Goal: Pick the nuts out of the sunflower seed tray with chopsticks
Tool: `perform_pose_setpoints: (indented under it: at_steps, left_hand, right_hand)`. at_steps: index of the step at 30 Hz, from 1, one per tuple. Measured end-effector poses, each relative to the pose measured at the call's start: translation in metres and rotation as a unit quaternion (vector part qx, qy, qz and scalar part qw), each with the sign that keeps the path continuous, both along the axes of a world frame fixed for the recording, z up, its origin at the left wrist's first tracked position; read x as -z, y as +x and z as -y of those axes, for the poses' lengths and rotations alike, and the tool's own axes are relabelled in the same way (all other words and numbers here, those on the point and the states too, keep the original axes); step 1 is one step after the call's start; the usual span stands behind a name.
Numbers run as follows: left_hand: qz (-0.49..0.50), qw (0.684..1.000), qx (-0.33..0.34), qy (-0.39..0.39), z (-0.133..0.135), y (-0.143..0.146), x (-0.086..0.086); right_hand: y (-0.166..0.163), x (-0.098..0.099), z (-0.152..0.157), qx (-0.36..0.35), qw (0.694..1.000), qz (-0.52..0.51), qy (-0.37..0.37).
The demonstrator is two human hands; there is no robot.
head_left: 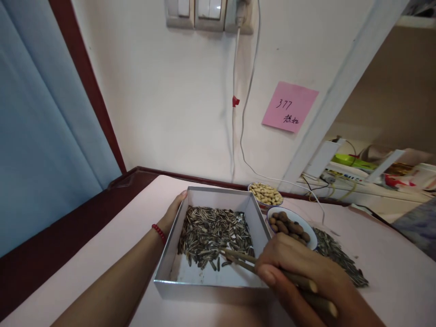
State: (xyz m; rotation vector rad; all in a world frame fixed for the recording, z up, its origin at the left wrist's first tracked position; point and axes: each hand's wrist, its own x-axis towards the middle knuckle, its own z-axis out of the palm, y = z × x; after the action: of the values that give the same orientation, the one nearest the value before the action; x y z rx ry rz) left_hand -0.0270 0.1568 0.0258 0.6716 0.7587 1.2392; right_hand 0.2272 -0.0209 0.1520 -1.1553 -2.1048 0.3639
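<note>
A shallow silver-grey box (190, 290) holds a heap of striped sunflower seeds (213, 227), thinning toward its near side, where bare bottom shows. My left hand (172, 211) is at the box's left wall, fingers wrapped on its outer side and partly hidden behind it; a red bead bracelet circles the wrist. My right hand (293, 268) grips a pair of wooden chopsticks (241, 259) over the box's near right wall. Their tips reach the near edge of the seeds; whether a seed is pinched between them I cannot tell.
Behind the box's right corner stands a bowl of peanuts (265, 194). Nearer is a white dish (311, 227) of round brown nuts, with loose sunflower seeds (337, 259) on the pink tabletop (384, 259) beside it. A white cable (252, 170) runs down the wall onto the table.
</note>
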Motion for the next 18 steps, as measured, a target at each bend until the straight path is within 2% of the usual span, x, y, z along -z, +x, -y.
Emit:
perform_pose_setpoints:
  at_steps: [4,8,18]
  left_hand:
    - [0.005,1.000,0.008,0.003,0.000,0.000,0.002]
    - [0.007,1.000,0.009,0.003,0.000,0.000,0.001]
    - [0.010,1.000,0.018,0.000,0.002,0.000,-0.001]
  right_hand:
    - [-0.003,0.010,-0.007,-0.029,0.998,0.009,-0.062]
    - [-0.007,0.014,-0.011,-0.031,0.995,-0.010,-0.091]
    - [-0.007,0.018,-0.012,-0.002,0.997,-0.020,-0.069]
